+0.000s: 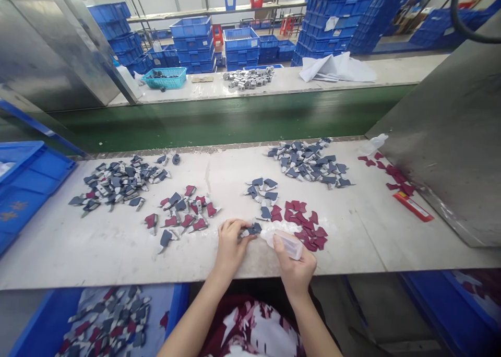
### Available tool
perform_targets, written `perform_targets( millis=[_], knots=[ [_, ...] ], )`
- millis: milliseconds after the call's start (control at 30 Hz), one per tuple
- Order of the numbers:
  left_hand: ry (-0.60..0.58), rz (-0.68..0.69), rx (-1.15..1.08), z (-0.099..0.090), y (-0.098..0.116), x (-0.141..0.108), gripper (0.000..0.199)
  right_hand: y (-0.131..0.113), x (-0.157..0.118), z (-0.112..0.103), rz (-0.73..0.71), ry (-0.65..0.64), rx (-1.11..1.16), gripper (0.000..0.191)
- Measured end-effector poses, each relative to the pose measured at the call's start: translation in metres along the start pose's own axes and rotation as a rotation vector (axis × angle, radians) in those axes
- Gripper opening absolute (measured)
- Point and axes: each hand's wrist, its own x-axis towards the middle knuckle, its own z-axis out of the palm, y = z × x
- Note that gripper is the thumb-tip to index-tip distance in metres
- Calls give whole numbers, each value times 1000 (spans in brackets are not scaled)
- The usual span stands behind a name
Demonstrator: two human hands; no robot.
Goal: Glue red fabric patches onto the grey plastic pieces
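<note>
Gripping translucent bottle, pinching angular piece, flat maroon cutouts

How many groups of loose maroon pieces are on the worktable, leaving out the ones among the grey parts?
2: one group beside the bottle in the right hand, another group by the metal panel. Overlapping pieces may hide others.

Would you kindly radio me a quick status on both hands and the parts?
Left hand holding blue-and-grey part. Right hand gripping translucent bottle, angled toward that part. Maroon pieces close beside bottle; no visible obstruction between hands.
</note>
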Motion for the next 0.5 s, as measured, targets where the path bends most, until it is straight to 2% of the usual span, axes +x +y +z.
perform_targets(
  millis=[267, 500],
  knots=[
    [8, 16, 1, 1, -1, -1, 18, 0, 1, 0, -44, -63, 15, 23],
    [-8, 14, 4, 0, -1, -1, 17, -2, 2, -3, -2, -67, 12, 29]
  ],
)
